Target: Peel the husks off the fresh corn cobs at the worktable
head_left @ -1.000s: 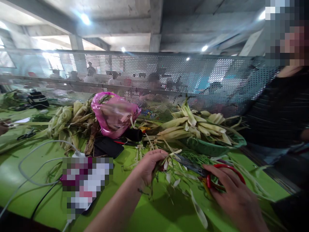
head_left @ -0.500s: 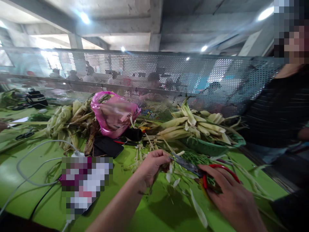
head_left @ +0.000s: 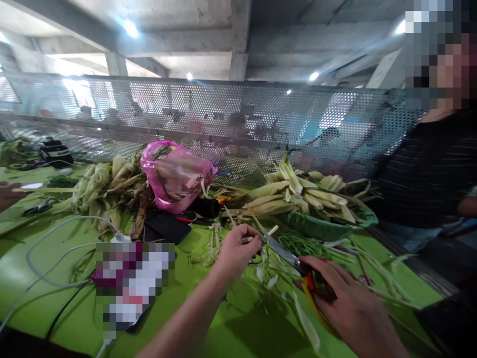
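My right hand (head_left: 348, 298) is closed around the handles of a pair of scissors (head_left: 285, 252), one handle red and one yellow. The blades point left and reach my left fingertips; whether they touch is hard to see. My left hand (head_left: 240, 248) pinches a thin pale piece of corn husk (head_left: 273, 230), mostly hidden by the fingers. Narrow husk scraps (head_left: 306, 320) lie below the scissors on the green table (head_left: 186, 303). Behind the blades is a bunch of thin green strands (head_left: 303, 243).
A green basket (head_left: 328, 227) heaped with corn husks (head_left: 294, 191) stands behind. Left of it are a pink plastic bag (head_left: 175, 176), more husks (head_left: 108, 184), a black phone (head_left: 169, 226) and white cables (head_left: 32, 263). Another person (head_left: 428, 164) stands at the right; another hand (head_left: 9, 194) shows far left.
My right hand has shifted slightly left, and the scissor handles have come closer together. My left hand has turned and risen a little. The person at the right has leaned slightly inward.
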